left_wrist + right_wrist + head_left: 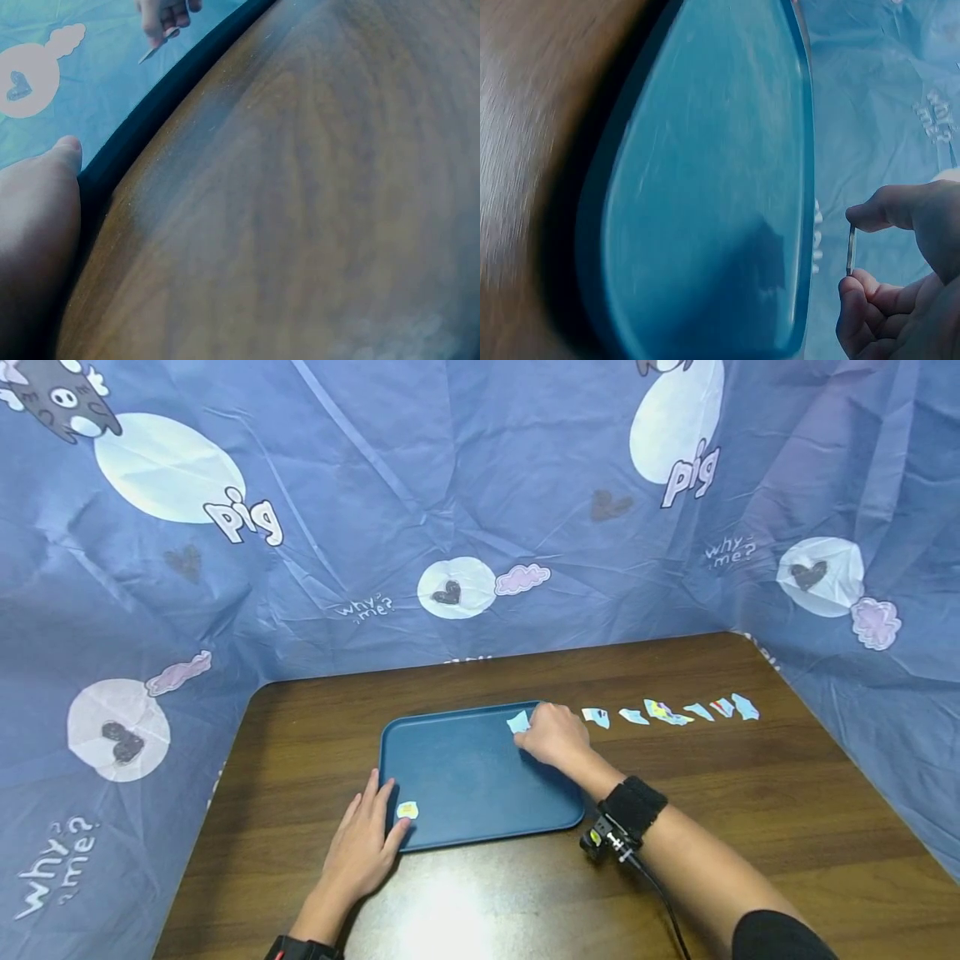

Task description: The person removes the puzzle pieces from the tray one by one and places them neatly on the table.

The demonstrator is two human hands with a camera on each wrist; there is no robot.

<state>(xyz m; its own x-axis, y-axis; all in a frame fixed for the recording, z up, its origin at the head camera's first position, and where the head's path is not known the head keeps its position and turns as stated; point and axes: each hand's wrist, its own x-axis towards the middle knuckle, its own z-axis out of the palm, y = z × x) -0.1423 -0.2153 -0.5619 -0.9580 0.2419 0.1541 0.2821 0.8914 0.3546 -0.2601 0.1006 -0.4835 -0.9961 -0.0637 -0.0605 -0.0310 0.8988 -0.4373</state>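
A blue rectangular tray [472,777] lies on the wooden table. Over its far right corner, my right hand [555,737] pinches a light-blue flat piece [518,722] with irregular edges. Seen edge-on in the right wrist view, the thin piece [850,251] spans between thumb and fingertip, above the tray's surface. My left hand [363,839] rests at the tray's left rim with fingers extended, its thumb at the front left corner. Beside that thumb, a small whitish piece with a yellow mark [407,810] lies in the tray.
To the tray's right, several irregular flat pieces lie in a row: a pale one with a dark patch [597,717], a multicoloured one [666,712] and light-blue ones [745,707]. A printed blue cloth [390,502] hangs behind and beside the table [675,860]. A cable [660,893] trails from the right wrist.
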